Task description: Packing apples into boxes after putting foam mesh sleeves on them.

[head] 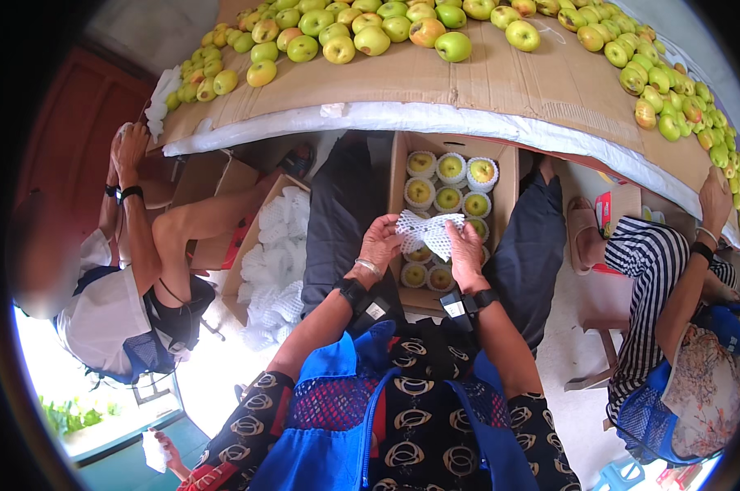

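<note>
Between my two hands is a white foam fruit net (430, 231), pinched in at its middle and flared at both ends. My left hand (381, 242) grips one end of it, and my right hand (466, 248) grips the other. No fruit shows inside the net. Beneath my hands, a cardboard box (400, 184) stands between my legs. Inside lie rows of green-yellow apples (448, 199), each in a white foam net. My hands and the net hide some of these apples.
Loose apples (370, 40) cover much of a cardboard-topped table (468, 86) ahead. At my left stands a carton of foam nets (278, 251). One person (112, 294) sits at left, another (676, 344) at right. A low wooden stool (603, 350) is at right. A further hand (170, 451) shows lower left.
</note>
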A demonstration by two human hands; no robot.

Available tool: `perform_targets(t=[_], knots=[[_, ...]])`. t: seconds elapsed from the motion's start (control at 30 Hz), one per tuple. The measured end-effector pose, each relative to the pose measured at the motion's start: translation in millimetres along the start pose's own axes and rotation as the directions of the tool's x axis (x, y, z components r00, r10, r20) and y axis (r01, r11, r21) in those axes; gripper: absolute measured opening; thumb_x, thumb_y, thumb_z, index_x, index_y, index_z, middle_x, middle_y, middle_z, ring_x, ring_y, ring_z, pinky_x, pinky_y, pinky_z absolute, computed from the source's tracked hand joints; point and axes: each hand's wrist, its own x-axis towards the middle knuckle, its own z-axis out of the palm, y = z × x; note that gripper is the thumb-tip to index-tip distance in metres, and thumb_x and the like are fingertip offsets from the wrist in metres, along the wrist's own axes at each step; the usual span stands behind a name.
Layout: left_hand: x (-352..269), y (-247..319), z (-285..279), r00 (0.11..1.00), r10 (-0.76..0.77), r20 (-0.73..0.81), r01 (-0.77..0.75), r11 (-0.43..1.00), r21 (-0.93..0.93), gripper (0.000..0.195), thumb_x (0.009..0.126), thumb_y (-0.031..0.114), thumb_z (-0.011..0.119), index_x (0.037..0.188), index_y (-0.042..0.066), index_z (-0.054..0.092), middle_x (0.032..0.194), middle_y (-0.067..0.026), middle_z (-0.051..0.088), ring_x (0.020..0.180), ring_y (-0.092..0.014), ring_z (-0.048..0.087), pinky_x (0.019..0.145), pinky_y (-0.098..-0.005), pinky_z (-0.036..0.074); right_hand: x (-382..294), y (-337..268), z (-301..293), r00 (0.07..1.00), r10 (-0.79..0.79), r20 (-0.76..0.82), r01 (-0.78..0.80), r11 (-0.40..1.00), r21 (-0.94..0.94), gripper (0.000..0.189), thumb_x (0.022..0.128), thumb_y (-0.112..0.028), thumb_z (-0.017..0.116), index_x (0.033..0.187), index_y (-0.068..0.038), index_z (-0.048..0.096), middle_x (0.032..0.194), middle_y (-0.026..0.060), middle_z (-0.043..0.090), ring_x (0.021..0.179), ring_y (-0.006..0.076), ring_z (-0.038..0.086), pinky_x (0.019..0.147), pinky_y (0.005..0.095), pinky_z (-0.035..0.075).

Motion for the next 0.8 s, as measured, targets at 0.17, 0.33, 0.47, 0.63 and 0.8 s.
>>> perform_targets(t=[0.17,0.33,0.47,0.63,0.8], knots=[[1,-4,0,0.976,0.214,0.027,-0.216,0.969,0.124,0.068,0.068,-0.009,0.056,0.128,0.01,0.031,0.122,-0.0119,0.044,0.114,-0.022,0.045,0.094,-0.0324,0.039,9,3,-7,0.986,-0.16,-0.052,0.142,0.957,-0.251,0.015,0.082,-0.01,0.06,0.092,0.0,0.056,0.083,0.0032,0.06,0.071,0.0075,0.054,0.063,0.0236,0.045],[-11,17,25,0.896,0.263,0.357,-0.437,0.385,0.813,0.104,0.052,0.009,0.076,0.137,0.006,0.015,0.135,-0.0179,0.029,0.128,-0.028,0.026,0.105,-0.0344,0.022,4,-1,3,0.98,0.012,0.196,0.05,0.95,-0.31,0.02,0.081,-0.014,0.062,0.094,0.001,0.058,0.08,0.0012,0.061,0.069,0.0061,0.054,0.06,0.023,0.045],[-11,21,28,0.941,0.108,0.319,-0.337,0.273,0.901,0.104,0.051,0.02,0.078,0.135,0.008,0.018,0.12,-0.0212,0.045,0.115,-0.033,0.042,0.102,-0.0404,0.027,0,-4,10,0.952,0.151,0.265,-0.124,0.986,-0.116,0.021,0.082,-0.019,0.063,0.094,-0.002,0.059,0.083,0.0014,0.06,0.072,0.006,0.055,0.062,0.0218,0.046],[-10,15,25,0.943,0.213,0.256,-0.305,0.249,0.919,0.08,0.056,0.022,0.075,0.125,0.009,0.036,0.103,-0.0165,0.058,0.098,-0.032,0.056,0.091,-0.0364,0.04,2,-15,4,0.953,0.229,0.197,-0.232,0.973,-0.007,0.038,0.084,-0.035,0.057,0.106,-0.004,0.054,0.097,0.003,0.058,0.084,0.0094,0.056,0.069,0.0226,0.045],[-4,11,14,0.936,0.337,0.102,-0.252,0.439,0.862,0.051,0.061,0.025,0.072,0.103,0.005,0.052,0.09,-0.0141,0.062,0.086,-0.028,0.061,0.075,-0.0345,0.048,-10,-23,16,0.882,0.178,0.437,-0.122,0.981,-0.152,0.062,0.08,-0.038,0.063,0.125,-0.003,0.039,0.117,0.0077,0.049,0.11,0.0157,0.045,0.091,0.03,0.036]])
